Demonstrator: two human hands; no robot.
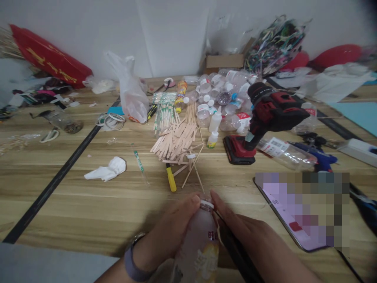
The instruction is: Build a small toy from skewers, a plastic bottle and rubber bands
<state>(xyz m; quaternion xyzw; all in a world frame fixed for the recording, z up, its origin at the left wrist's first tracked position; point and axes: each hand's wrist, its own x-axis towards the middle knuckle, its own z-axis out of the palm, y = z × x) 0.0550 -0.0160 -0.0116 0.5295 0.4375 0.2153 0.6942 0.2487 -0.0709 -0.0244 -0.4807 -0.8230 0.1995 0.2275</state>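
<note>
A clear plastic bottle (198,245) with a printed label stands upright in front of me, without a cap and with a white ring round its neck. My left hand (176,220) wraps its left side, thumb at the neck. On the other side, my right hand (238,220) closes over a long dark tool (232,247) whose thin end points at the neck; its fingertips touch the rim. The tool's exact kind is unclear. Just beyond the bottle mouth, thin wooden sticks joined at a white cap (191,156) stand on the table. A yellow-handled screwdriver (171,180) lies left of them.
Flat wooden sticks (179,137) are heaped mid-table before many plastic bottles (218,88). A red cordless drill (265,118) stands to the right, with a blue glue gun (316,155) behind the phone (294,212). A crumpled tissue (108,169) and white plastic bag (131,92) are left.
</note>
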